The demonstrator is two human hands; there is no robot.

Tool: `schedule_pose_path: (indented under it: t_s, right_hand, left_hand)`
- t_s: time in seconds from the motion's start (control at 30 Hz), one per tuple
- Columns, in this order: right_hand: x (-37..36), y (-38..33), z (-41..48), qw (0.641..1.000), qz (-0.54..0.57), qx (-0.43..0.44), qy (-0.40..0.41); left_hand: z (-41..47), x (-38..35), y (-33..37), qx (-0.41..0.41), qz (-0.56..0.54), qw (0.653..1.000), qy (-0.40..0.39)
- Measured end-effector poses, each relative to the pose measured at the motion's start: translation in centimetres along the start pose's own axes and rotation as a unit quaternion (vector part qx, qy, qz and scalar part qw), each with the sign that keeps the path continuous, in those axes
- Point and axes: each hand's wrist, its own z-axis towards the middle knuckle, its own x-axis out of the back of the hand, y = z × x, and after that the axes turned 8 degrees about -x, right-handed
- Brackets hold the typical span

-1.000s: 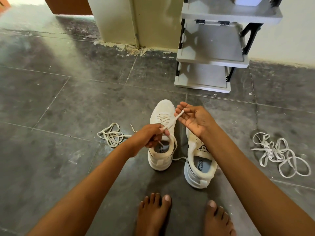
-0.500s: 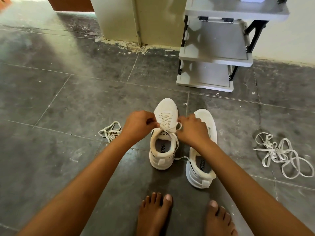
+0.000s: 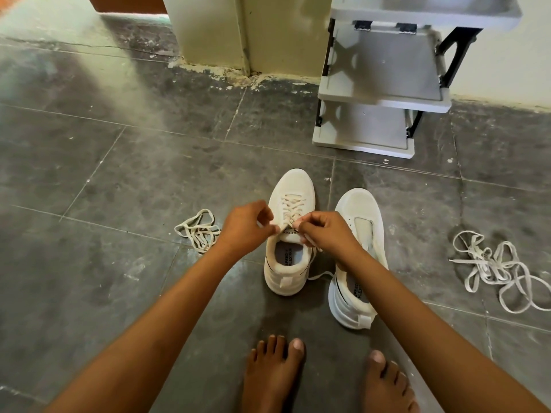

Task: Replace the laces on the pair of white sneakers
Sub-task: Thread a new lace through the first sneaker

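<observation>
Down on the grey tile floor [image 3: 119,174], both sneakers stand side by side, toes pointing away from the person. Over the tongue of the laced sneaker [image 3: 293,186], the left hand [image 3: 246,229] and the right hand [image 3: 326,234] come together, each pinching an end of the lace [image 3: 292,207] with fingers curled tight. Just beside it stands the unlaced sneaker [image 3: 359,210]. A loose lace bundle [image 3: 196,231] lies off to the left, and a bigger tangle [image 3: 495,269] sits well apart on the right.

Soft daylight falls from the upper left, shadows are faint, and wide-angle distortion bends the edges.
</observation>
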Motion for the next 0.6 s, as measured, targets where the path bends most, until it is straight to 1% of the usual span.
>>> schedule_pose_path:
  t_s: [0.07,0.17,0.23,0.27,0.33,0.43,0.5,0.6]
  right_hand:
    - [-0.3,0.3,0.0,0.999,-0.023,0.012,0.022]
    - [-1.2,0.9,-0.3,0.995,-0.076,0.035,0.049]
    - [-1.7,1.2,-0.3,0.984,-0.147,0.062,0.076]
    - [-1.9,1.3,-0.4,0.978,-0.173,0.073,0.087]
    - [-2.4,1.2,-0.3,0.967,-0.214,0.088,0.106]
    - [-3.2,0.9,-0.3,0.942,-0.290,0.104,0.131]
    - [-3.5,0.8,-0.3,0.928,-0.328,0.113,0.139]
    - [-3.7,0.7,-0.2,0.920,-0.346,0.117,0.140]
  left_hand:
    - [-0.6,-1.2,-0.4,0.005,0.026,0.999,-0.030]
    - [-1.0,-2.4,-0.3,-0.015,0.073,0.997,0.007]
    - [-1.0,-2.7,-0.3,-0.010,0.077,0.997,0.026]
    - [-0.9,-2.6,-0.5,0.006,0.050,0.998,0.028]
    - [-0.7,-2.5,-0.9,0.052,-0.051,0.997,0.023]
    - [-0.7,-2.0,-1.0,0.113,-0.198,0.974,0.009]
    - [-0.8,-1.9,-1.0,0.124,-0.236,0.964,0.004]
    - [-0.8,-1.9,-1.2,0.121,-0.254,0.959,-0.002]
